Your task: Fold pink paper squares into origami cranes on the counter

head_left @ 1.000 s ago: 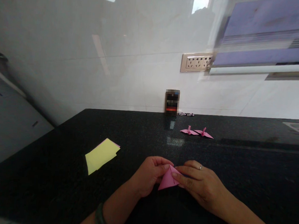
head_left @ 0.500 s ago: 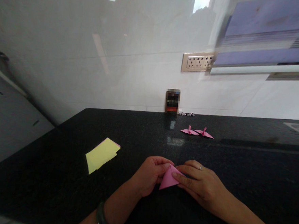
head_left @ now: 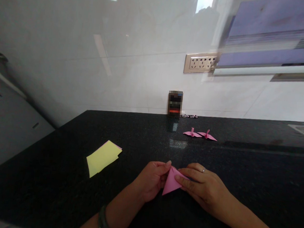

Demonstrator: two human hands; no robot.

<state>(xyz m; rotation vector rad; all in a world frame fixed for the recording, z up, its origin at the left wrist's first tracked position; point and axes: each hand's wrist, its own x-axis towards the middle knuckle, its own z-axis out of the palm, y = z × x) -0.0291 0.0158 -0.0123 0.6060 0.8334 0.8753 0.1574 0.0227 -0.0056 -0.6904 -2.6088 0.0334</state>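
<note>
A folded pink origami paper point(head_left: 171, 185), roughly triangular, is held between my two hands just above the dark countertop. My left hand point(head_left: 152, 180) is closed on its left edge near the top corner, with the thumb raised beside the tip. From the right, my right hand point(head_left: 204, 187) pinches the paper, thumb on the front face and fingers along its upper right edge. Some fingertips are hidden behind the paper. Farther back, two pink paper cranes point(head_left: 192, 133) stand side by side on the counter.
A stack of yellow paper sheets point(head_left: 103, 159) lies on the black countertop point(head_left: 46, 165) to the left. Against the tiled wall a phone-like object point(head_left: 175, 104), pixelated, stands upright beside a beaded strand point(head_left: 189, 116). A socket panel point(head_left: 200, 63) is on the wall.
My left thumb has lifted off the paper's top corner and now points up beside it. The paper's lower tip has dipped slightly. My right hand keeps nearly the same grip.
</note>
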